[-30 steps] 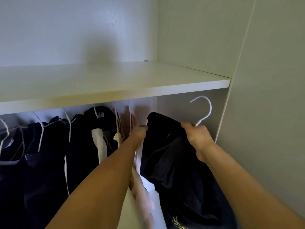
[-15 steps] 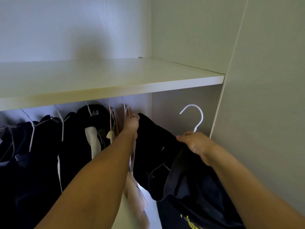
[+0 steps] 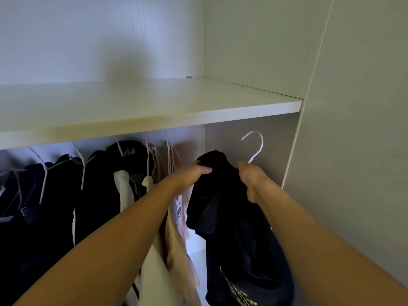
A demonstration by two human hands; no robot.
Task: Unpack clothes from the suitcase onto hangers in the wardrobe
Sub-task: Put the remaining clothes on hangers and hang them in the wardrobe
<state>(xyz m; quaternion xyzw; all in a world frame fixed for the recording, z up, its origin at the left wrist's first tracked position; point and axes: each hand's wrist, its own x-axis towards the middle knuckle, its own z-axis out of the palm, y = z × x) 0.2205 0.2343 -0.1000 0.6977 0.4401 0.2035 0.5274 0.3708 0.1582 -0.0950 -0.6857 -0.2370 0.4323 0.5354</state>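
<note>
Just under the shelf [image 3: 154, 111]: soft, light, floppy dark shirt [image 3: 220, 195] on white hanger [image 3: 254, 146], left hand [image 3: 194, 173] pinching its shoulder, right hand [image 3: 249, 175] gripping the hanger neck, probably the firmest hold

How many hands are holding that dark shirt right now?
2. The left hand grips the dark shirt at its top left; the right hand holds it by the white hanger.

Dim, cool light falls from above onto the shelf [image 3: 154, 102], where a soft shadow darkens the back wall [image 3: 123, 62]. Beneath it, hanging dark clothes [image 3: 55, 195] sink into murk. Forearms blur near the lower edge; wide-angle bending skews lines.
</note>
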